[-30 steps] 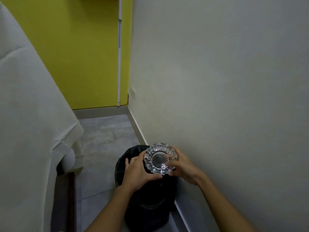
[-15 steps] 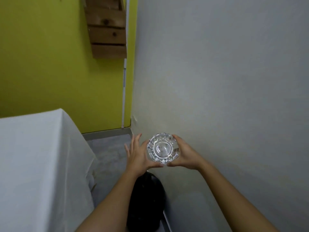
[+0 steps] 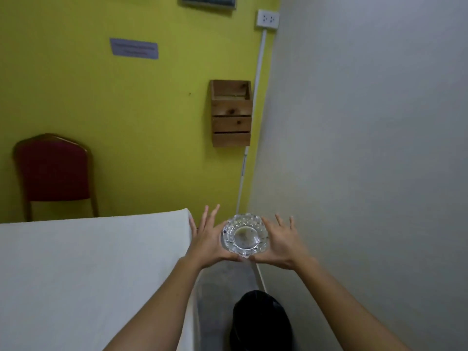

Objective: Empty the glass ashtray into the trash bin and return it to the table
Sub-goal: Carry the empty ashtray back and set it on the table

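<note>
The cut-glass ashtray (image 3: 245, 235) is held up between both palms, its bowl facing me and looking empty. My left hand (image 3: 206, 239) presses its left side, fingers spread upward. My right hand (image 3: 281, 243) cups its right side the same way. The black trash bin (image 3: 260, 321) stands on the floor below my arms, against the grey wall. The table under a white cloth (image 3: 88, 274) fills the lower left, its corner just left of my left hand.
A red chair (image 3: 54, 173) stands behind the table at the yellow wall. A wooden wall box (image 3: 231, 114) hangs near the room corner, with a cable duct and socket (image 3: 268, 19) beside it. A narrow strip of grey floor (image 3: 222, 282) runs between table and wall.
The ashtray has been lifted from over the bin to chest height. My view has tilted up, so the bin dropped to the frame's bottom and the chair and tabletop came into sight.
</note>
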The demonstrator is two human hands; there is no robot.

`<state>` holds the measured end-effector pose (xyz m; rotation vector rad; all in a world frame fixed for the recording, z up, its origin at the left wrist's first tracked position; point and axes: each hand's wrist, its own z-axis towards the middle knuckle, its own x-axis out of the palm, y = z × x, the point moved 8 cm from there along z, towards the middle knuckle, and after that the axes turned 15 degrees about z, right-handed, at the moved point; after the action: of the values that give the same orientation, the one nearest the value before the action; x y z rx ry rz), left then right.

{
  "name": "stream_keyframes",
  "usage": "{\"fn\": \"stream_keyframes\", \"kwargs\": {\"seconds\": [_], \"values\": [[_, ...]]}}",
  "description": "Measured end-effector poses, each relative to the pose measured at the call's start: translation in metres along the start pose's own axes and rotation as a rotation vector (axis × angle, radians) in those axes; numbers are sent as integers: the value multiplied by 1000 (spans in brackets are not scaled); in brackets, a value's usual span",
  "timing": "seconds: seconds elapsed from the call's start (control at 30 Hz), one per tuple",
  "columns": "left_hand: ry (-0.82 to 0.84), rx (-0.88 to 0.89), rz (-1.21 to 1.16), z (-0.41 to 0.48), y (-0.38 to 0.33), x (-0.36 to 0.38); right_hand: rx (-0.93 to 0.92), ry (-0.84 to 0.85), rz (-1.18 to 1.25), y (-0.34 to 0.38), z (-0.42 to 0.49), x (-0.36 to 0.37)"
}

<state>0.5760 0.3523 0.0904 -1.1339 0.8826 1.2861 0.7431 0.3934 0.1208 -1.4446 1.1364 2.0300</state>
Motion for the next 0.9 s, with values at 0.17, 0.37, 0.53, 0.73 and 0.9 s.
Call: {"fn": "stream_keyframes", "kwargs": {"seconds": [0.17,0.37,0.53,0.73,0.9], "values": [[67,-106,-3,-48,79,-30,-85,54,-8,85,21,37],[82,-284,42,-135,222,-66,-220,145,48,228,44,117],[78,-449,94,-220,338,-97,-358,213,81,358,60,188],[95,-630,157,-313,442,-117,-523,272,0,483,60,263],[112,-734,156,-355,495,-115,-586,321,-62,543,68,304]]}}
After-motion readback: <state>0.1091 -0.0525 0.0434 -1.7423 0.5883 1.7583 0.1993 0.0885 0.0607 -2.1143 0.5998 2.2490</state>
